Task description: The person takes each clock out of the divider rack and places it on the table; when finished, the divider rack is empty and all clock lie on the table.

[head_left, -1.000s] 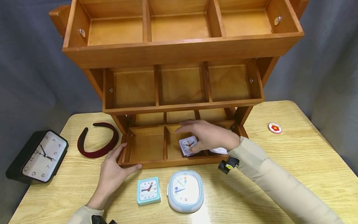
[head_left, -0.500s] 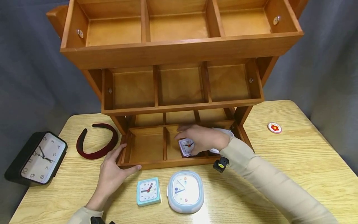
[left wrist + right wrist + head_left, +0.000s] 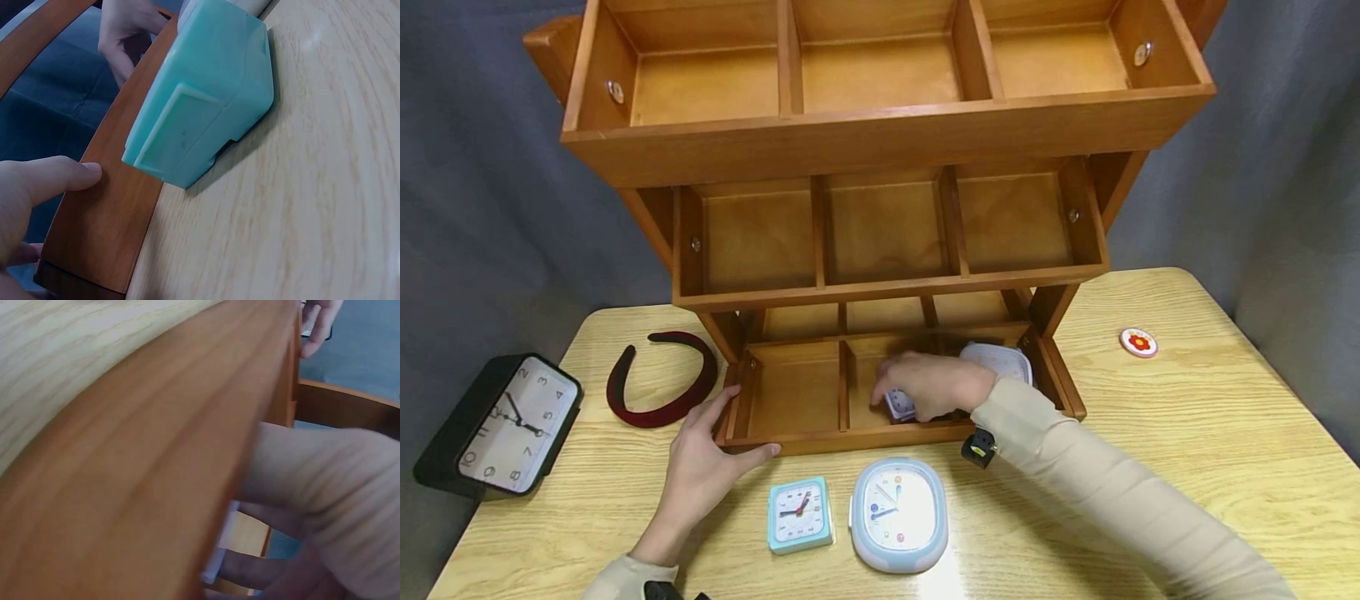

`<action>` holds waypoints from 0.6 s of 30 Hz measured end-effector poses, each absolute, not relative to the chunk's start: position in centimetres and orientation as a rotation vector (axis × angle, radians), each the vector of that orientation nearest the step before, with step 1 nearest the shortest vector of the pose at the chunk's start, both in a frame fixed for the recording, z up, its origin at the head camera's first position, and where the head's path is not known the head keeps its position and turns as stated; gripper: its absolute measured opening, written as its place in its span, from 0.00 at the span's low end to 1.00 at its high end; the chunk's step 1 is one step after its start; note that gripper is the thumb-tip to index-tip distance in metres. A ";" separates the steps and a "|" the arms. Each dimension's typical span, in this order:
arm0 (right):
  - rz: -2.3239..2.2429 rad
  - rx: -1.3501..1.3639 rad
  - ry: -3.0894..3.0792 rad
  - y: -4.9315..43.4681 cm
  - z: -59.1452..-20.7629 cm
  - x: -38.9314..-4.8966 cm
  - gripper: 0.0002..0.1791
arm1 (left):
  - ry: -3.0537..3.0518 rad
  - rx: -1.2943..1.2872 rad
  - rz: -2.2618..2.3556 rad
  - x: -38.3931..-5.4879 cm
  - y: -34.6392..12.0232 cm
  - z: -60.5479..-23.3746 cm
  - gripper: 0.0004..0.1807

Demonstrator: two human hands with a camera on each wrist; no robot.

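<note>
In the head view, my right hand [image 3: 928, 383] reaches into the middle compartment of the lowest tier, its fingers around a small lavender alarm clock [image 3: 898, 404]. The hand covers most of that clock; in the right wrist view a strip of the lavender clock [image 3: 216, 562] shows beside the fingers. My left hand [image 3: 703, 462] grips the front left corner of the wooden tiered storage box [image 3: 820, 442], thumb along the front wall. A larger pale alarm clock [image 3: 1000, 360] lies in the right compartment. On the table a turquoise alarm clock [image 3: 800, 514] and a light blue alarm clock [image 3: 899, 515] lie before the box.
The two upper tiers overhang the lowest one, the middle tier's front edge [image 3: 891, 287] being close above my right hand. A black clock [image 3: 501, 425] and a dark red headband [image 3: 662, 412] are at left. A round flower badge [image 3: 1138, 342] lies at right.
My right hand has moved down and slightly left, closing around the lavender clock and covering more of it. The pale clock in the right compartment shows more now. The left hand stays in place.
</note>
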State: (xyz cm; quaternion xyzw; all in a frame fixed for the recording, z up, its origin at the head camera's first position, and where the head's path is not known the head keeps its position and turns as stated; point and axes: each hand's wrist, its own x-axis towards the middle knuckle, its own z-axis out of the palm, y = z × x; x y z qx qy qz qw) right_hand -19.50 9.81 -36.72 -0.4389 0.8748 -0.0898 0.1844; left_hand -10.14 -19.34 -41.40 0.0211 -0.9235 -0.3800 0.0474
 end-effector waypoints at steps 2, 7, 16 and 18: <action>-0.232 -1.264 2.483 9.8 -36.9 -19.5 0.29 | -2.818 0.063 -1.163 -10.1 -19.3 -41.4 0.49; -0.185 -1.316 2.495 9.8 -37.1 -19.6 0.25 | -2.823 0.066 -1.171 -10.2 -19.3 -41.3 0.50; -0.129 -1.282 2.501 9.5 -37.0 -19.4 0.24 | -2.818 0.058 -1.163 -10.1 -19.3 -41.4 0.50; -0.125 -1.293 2.501 9.5 -37.0 -19.4 0.23 | -2.817 0.056 -1.158 -10.1 -19.3 -41.5 0.49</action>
